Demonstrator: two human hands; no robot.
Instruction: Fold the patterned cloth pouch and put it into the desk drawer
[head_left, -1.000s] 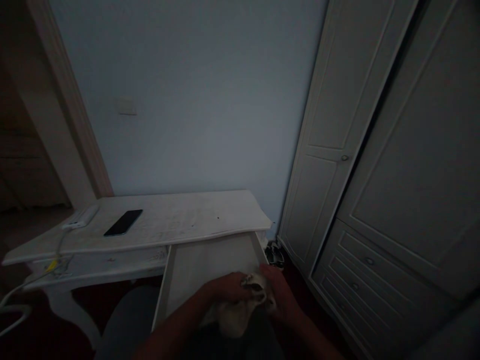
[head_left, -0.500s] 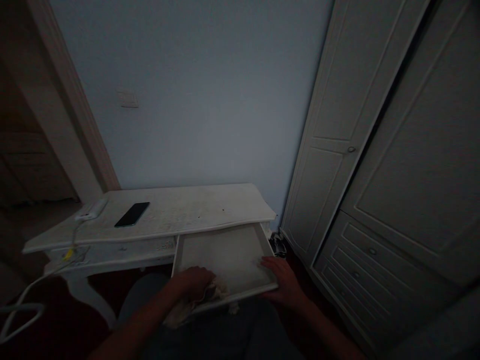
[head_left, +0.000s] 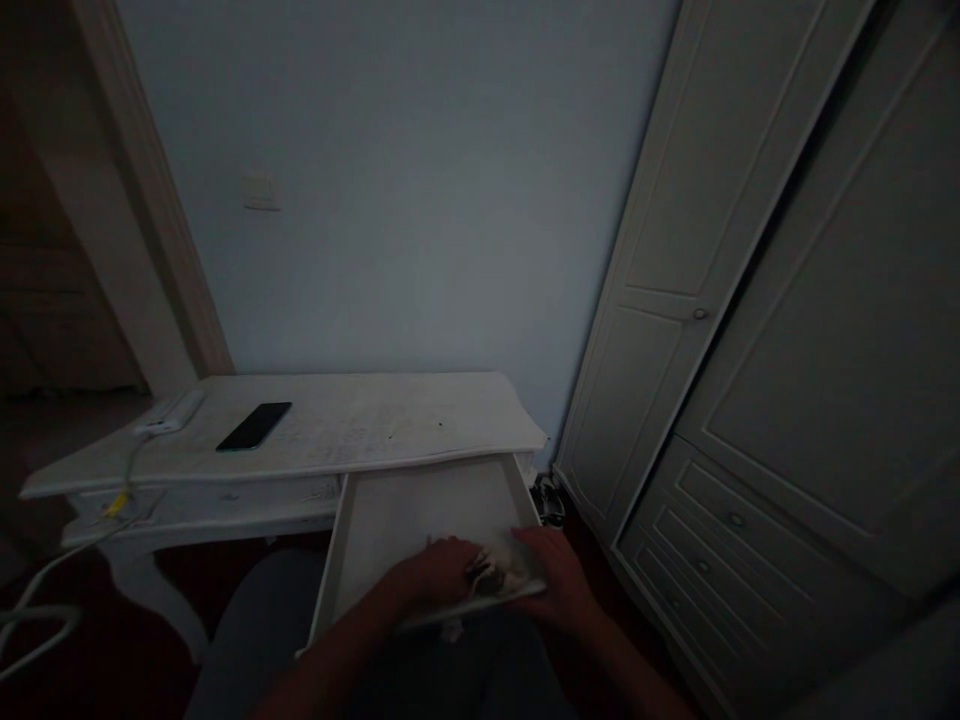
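In a dim room a white desk [head_left: 337, 430] has its right drawer [head_left: 409, 520] pulled out toward me. My left hand [head_left: 439, 572] lies inside the drawer near its front right corner, closed on a pale crumpled cloth [head_left: 501, 574]. My right hand [head_left: 559, 585] grips the drawer's front right edge, its fingers touching the cloth. The drawer floor behind the hands looks bare.
A black phone [head_left: 253, 426] and a white power strip [head_left: 169, 412] with a cable lie on the desk's left part. A tall white wardrobe [head_left: 750, 350] stands at the right, dark shoes [head_left: 550, 500] by its foot. A doorway is at the left.
My left hand slid the cloth from the drawer's front left to its front right corner, next to my right hand. The view shifted slightly.
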